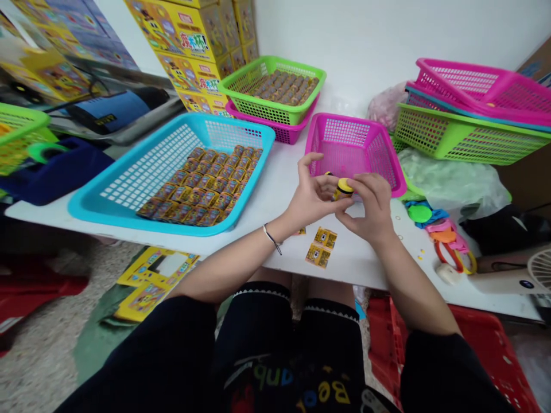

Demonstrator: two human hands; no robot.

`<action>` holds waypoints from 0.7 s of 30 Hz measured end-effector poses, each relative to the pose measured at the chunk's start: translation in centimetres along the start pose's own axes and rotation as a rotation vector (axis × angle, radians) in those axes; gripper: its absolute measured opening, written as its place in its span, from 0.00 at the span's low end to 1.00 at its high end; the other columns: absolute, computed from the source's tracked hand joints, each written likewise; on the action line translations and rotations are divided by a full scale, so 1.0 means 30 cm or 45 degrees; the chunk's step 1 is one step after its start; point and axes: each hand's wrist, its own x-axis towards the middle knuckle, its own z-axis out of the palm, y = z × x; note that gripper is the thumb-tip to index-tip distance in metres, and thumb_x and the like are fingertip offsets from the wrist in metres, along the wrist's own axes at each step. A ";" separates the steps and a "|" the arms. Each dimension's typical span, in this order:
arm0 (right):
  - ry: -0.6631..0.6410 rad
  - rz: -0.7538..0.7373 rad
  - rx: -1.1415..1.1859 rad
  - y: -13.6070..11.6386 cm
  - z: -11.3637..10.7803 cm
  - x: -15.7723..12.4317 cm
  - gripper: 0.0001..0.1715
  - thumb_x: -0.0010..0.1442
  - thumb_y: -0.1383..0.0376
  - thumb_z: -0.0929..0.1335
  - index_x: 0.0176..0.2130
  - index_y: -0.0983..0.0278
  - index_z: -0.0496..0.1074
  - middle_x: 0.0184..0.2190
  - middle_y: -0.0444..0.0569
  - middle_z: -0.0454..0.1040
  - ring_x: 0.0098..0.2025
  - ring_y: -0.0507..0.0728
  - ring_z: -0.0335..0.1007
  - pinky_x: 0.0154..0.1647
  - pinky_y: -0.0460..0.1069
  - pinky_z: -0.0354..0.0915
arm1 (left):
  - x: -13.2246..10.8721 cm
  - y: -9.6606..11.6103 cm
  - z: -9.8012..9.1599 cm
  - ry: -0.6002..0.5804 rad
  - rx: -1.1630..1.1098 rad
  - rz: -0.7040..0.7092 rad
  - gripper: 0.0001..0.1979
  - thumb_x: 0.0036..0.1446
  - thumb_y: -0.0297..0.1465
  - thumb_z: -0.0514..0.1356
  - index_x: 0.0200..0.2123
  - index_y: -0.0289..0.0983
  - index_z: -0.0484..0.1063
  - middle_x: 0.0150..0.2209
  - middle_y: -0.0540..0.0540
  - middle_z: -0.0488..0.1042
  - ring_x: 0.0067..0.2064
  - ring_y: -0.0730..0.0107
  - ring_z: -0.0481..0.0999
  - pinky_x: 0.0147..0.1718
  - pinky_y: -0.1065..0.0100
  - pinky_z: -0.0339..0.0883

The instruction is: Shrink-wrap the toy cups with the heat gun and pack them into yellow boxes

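The small yellow-and-black cup (344,189) is up off the counter (279,178), between the two hands and in front of the near side of the pink basket (396,167). The left hand (310,196) pinches it from the left, thumb running low across the front, with the forefinger lifted and curled clear; the right hand (371,207) pinches from the other side, a fingertip at the yellow top and the thumb lower down. A second dark bit shows among the left fingers, too hidden to name. For work this small, a light hold seems best: let the left thumb and fingers steady the side so the cup stays square, and let the right fingertips press evenly round the top instead of at one spot, since a hard push on one edge could tip it or pop it loose. As for edges, the pink basket's near rim is just beyond the knuckles, so forward moves want a little lift. Two printed cards (318,256) lie below the hands, near the counter's front edge, and could be swept off by a low wrist; part of another shows by the bracelet (272,238). Leftward, the strip before the blue basket (193,230) gives the most room, though its raised wall calls for clearance. Rightward, loose bits and a clear bag (456,178) crowd the side.
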 end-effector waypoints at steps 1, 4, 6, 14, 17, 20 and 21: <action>-0.034 0.005 -0.014 -0.002 0.001 -0.005 0.29 0.60 0.59 0.71 0.60 0.55 0.68 0.53 0.55 0.74 0.59 0.67 0.70 0.64 0.67 0.64 | -0.001 -0.007 0.002 -0.033 -0.040 -0.021 0.43 0.56 0.38 0.73 0.62 0.49 0.46 0.41 0.53 0.77 0.37 0.74 0.81 0.39 0.69 0.75; -0.008 -0.063 -0.020 -0.011 0.005 -0.019 0.28 0.61 0.59 0.71 0.60 0.54 0.69 0.51 0.53 0.75 0.58 0.66 0.70 0.63 0.66 0.63 | -0.011 -0.023 0.004 -0.169 -0.071 -0.059 0.35 0.62 0.40 0.69 0.59 0.48 0.47 0.40 0.54 0.72 0.36 0.75 0.79 0.37 0.70 0.74; 0.089 -0.143 -0.040 -0.020 0.007 -0.023 0.29 0.60 0.59 0.72 0.60 0.54 0.68 0.50 0.53 0.75 0.56 0.65 0.71 0.62 0.64 0.64 | -0.021 -0.023 0.003 -0.186 0.034 -0.040 0.36 0.59 0.40 0.71 0.58 0.47 0.49 0.45 0.49 0.71 0.43 0.72 0.79 0.41 0.68 0.75; 0.120 -0.277 -0.022 -0.048 0.012 -0.014 0.26 0.60 0.60 0.72 0.57 0.52 0.70 0.48 0.50 0.78 0.54 0.63 0.74 0.58 0.62 0.68 | -0.036 0.031 -0.022 -0.436 -0.029 -0.162 0.36 0.61 0.35 0.67 0.62 0.47 0.46 0.35 0.55 0.69 0.31 0.74 0.77 0.29 0.71 0.71; 0.063 -0.242 0.048 -0.043 0.022 -0.029 0.24 0.60 0.56 0.73 0.55 0.50 0.72 0.47 0.49 0.79 0.54 0.64 0.74 0.59 0.63 0.67 | -0.038 0.038 -0.029 -0.469 -0.059 -0.197 0.38 0.59 0.38 0.69 0.63 0.47 0.48 0.33 0.56 0.67 0.27 0.75 0.73 0.26 0.71 0.69; 0.067 -0.198 0.099 -0.027 0.034 -0.049 0.22 0.60 0.55 0.73 0.54 0.49 0.74 0.46 0.48 0.79 0.54 0.63 0.74 0.62 0.64 0.65 | -0.037 0.032 -0.030 -0.434 -0.003 -0.157 0.39 0.58 0.40 0.69 0.63 0.47 0.48 0.32 0.57 0.66 0.26 0.75 0.71 0.26 0.70 0.67; 0.057 -0.180 0.092 -0.020 0.037 -0.055 0.21 0.61 0.55 0.74 0.53 0.49 0.74 0.46 0.48 0.79 0.54 0.63 0.74 0.63 0.64 0.64 | -0.034 0.027 -0.029 -0.423 0.028 -0.125 0.39 0.59 0.39 0.68 0.63 0.47 0.47 0.32 0.57 0.66 0.27 0.76 0.71 0.27 0.71 0.67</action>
